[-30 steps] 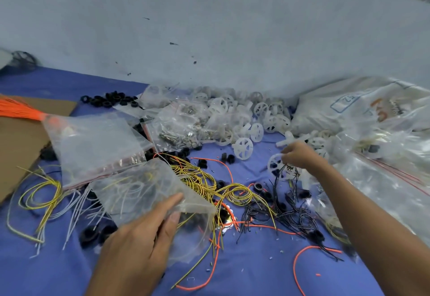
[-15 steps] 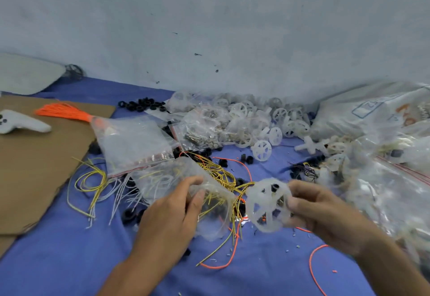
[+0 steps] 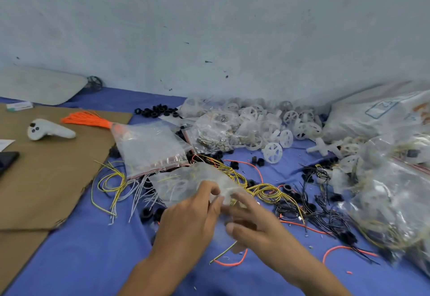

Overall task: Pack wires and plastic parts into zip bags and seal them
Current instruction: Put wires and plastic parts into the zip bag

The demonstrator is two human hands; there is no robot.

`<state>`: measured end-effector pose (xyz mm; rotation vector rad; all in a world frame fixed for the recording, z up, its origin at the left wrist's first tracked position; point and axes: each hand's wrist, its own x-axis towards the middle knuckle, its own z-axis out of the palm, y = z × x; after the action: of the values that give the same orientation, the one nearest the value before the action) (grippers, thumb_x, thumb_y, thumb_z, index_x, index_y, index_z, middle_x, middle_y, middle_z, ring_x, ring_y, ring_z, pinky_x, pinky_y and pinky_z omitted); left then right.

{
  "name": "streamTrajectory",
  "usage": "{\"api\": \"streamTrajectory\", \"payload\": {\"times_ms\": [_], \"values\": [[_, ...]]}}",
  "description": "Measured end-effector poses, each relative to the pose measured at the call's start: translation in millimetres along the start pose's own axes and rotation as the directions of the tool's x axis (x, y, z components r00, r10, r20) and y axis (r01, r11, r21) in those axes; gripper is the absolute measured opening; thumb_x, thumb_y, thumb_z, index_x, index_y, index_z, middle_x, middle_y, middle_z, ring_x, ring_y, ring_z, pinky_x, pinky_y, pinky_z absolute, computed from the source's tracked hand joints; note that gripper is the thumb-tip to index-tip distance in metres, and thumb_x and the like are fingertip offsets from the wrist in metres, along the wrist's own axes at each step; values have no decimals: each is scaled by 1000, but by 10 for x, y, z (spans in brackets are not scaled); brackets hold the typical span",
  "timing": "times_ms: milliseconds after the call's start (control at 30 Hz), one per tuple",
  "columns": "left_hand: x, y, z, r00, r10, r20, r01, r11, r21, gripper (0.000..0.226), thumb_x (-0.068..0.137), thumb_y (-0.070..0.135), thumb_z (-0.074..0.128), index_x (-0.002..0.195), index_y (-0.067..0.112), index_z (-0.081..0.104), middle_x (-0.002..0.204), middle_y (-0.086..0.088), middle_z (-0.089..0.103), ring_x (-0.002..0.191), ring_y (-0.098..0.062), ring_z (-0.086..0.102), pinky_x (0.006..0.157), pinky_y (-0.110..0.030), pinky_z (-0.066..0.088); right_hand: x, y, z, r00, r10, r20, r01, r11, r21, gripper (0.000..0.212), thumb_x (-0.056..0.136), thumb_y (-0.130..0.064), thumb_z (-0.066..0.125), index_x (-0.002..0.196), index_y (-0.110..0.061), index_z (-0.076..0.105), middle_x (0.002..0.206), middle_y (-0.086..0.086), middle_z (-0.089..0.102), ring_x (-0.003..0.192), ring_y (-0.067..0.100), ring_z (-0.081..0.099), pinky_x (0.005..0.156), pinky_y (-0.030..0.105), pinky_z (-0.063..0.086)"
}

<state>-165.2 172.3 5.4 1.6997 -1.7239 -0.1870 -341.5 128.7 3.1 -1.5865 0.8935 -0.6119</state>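
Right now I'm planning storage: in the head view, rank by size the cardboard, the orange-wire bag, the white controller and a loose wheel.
Largest first:
cardboard
orange-wire bag
white controller
loose wheel
Cardboard runs nearer the camera, but the gap is plain.

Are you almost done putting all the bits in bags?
Not nearly. Done: a few filled bags lie by the cardboard. In hand: the left hand holds a clear zip bag, the right hand against it. Left: loose white wheels, yellow wires and black wires.
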Motion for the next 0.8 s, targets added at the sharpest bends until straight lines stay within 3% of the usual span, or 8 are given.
{"api": "streamTrajectory", "payload": {"times_ms": [100,167,233,400,500,600,700,800], "values": [[34,-15,-27,1000,10,-19,-10,1000,-17,18,96,55,29,105,40,33,86,10,66,81,-22,63,65,-38,44,-45,58,44,992,-27,123,27,1000,-3,68,94,-9,58,146,-42,30,140,-26,51,125,0,53,85,33,56],[45,-17,-37,999,13,-35,-14,999,-38,23,93,59,26,103,40,33,81,11,65,78,-23,63,63,-39,44,-39,21,-36,991,-58,119,69,993,-91,48,94,-10,58,136,-33,54,127,-12,65,113,9,62,83,34,57],[41,-24,-41,998,14,-60,-18,998,-57,28,90,62,24,102,39,35,74,11,61,74,-25,61,61,-41,46,-16,-52,-197,994,-83,69,88,993,-77,26,91,-14,59,110,-26,72,100,4,74,87,16,68,67,30,56],[54,43,-72,996,-15,-90,3,992,-125,26,87,63,31,101,43,39,76,27,56,66,-16,58,59,-39,46,369,-32,-980,948,-99,-302,25,971,-240,20,96,-15,58,93,-27,73,75,2,71,66,17,59,57,31,48],[68,101,-92,998,-23,-63,13,990,-143,22,87,60,42,103,46,38,80,35,55,66,-8,55,61,-35,46,844,130,-1440,908,-97,-406,-166,808,-565,20,98,-21,55,111,-25,70,103,-2,72,90,19,64,81,41,53],[3,67,-90,999,-15,35,21,987,-162,36,84,55,58,106,57,28,92,38,54,63,2,53,65,-23,48,1307,314,-1711,919,-12,-395,-292,652,-699,33,101,-20,50,132,-15,60,135,5,60,117,24,57,98,43,46],[-102,54,-84,997,-23,74,24,1000,-13,26,84,49,58,94,52,35,81,31,56,55,3,53,50,-14,47,1667,454,-1782,930,67,-361,-341,517,-785,36,101,-16,46,135,-8,55,133,17,58,101,32,60,83,45,50],[-149,88,-114,996,85,21,-87,990,112,7,79,30,51,77,36,50,65,11,47,53,-13,42,37,-21,44,1902,569,-1790,917,81,-391,-381,469,-797,34,100,-17,46,132,-9,57,125,19,61,82,30,57,64,38,43]]}}
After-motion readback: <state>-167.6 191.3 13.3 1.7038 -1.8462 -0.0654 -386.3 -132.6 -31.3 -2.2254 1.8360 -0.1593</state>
